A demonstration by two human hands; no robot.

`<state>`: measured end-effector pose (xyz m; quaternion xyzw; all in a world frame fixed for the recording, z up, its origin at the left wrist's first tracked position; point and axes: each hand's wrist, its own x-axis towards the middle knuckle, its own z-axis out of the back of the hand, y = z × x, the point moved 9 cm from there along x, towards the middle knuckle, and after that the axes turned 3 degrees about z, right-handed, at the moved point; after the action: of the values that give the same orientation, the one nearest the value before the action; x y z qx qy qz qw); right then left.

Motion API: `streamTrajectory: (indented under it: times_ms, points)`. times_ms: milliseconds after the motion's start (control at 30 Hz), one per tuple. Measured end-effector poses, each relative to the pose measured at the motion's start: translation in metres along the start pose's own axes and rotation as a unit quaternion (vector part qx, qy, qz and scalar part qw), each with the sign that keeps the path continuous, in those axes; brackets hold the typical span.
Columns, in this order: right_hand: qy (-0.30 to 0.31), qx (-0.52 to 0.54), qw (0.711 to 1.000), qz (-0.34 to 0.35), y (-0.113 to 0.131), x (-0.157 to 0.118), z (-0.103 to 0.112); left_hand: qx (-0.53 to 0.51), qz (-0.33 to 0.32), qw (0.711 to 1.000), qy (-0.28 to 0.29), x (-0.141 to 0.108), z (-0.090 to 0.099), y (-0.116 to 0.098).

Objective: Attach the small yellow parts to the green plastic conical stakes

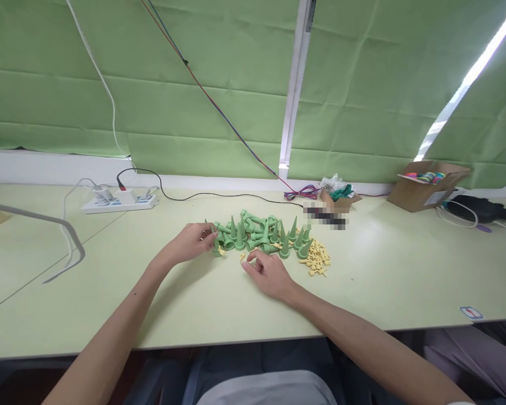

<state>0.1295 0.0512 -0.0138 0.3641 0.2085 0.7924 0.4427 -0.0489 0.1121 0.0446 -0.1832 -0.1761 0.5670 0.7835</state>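
At the left end of a pile of green plastic cone spikes [240, 236], my left hand [193, 243] has its fingers closed around one green cone spike [216, 247]. A small yellow piece [222, 252] shows at the lower side of that spike. My right hand [270, 274] is in front of the pile, thumb and forefinger pinched. At its fingertips is a small yellow plastic piece [242, 257]. Some spikes stand point up, while others lie on their sides. To the right of them is a heap of small yellow plastic pieces [317, 257].
A white power strip [120, 202] with plugs stands at the back left. Behind the pile runs a black cable [219, 194]. At the back right are a small open carton [339, 201], a larger cardboard box [428, 188] and a black object [483, 209].
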Motion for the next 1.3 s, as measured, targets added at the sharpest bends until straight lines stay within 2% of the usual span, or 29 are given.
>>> streamTrajectory:
  times_ms: [200, 533, 633, 700, 733, 800, 867, 967, 1033, 1100, 1200, 1300]
  points:
    - [0.014, -0.024, 1.000, -0.008, 0.000, 0.000, -0.002, -0.014, 0.012, 0.999, -0.050, 0.002, 0.003, 0.000]
    - [0.027, -0.055, 0.998, -0.004, 0.001, 0.000, -0.004, -0.035, 0.024, 0.996, -0.085, -0.014, 0.012, -0.006]
    - [0.032, -0.066, 0.997, 0.003, 0.003, -0.001, -0.004, 0.018, -0.001, 0.987, -0.158, -0.027, 0.027, -0.020]
    - [0.032, -0.077, 0.996, 0.010, 0.004, -0.001, -0.005, 0.033, -0.048, 0.974, -0.219, -0.036, 0.035, -0.041]
    - [0.032, -0.084, 0.996, 0.014, 0.005, 0.000, -0.005, 0.030, -0.088, 0.970, -0.225, -0.038, 0.034, -0.055]
    - [0.032, -0.100, 0.994, 0.022, 0.006, 0.000, -0.006, 0.019, -0.163, 0.964, -0.208, -0.037, 0.023, -0.084]
    - [0.036, -0.119, 0.992, 0.032, 0.007, 0.000, -0.007, 0.022, -0.223, 0.959, -0.175, -0.029, 0.003, -0.108]
    - [0.047, -0.167, 0.983, 0.056, 0.011, -0.002, -0.007, 0.023, -0.283, 0.949, -0.136, -0.013, -0.030, -0.127]
    - [0.061, -0.214, 0.972, 0.080, 0.017, -0.005, -0.006, 0.032, -0.297, 0.947, -0.118, -0.004, -0.050, -0.128]
    - [0.092, -0.260, 0.955, 0.107, 0.023, -0.009, -0.008, 0.015, -0.290, 0.950, -0.112, -0.001, -0.063, -0.121]
    - [0.151, -0.303, 0.932, 0.129, 0.030, -0.012, -0.010, -0.014, -0.271, 0.955, -0.122, -0.005, -0.069, -0.110]
    - [0.178, -0.334, 0.918, 0.116, 0.034, -0.011, -0.004, -0.040, -0.245, 0.958, -0.141, -0.009, -0.066, -0.101]
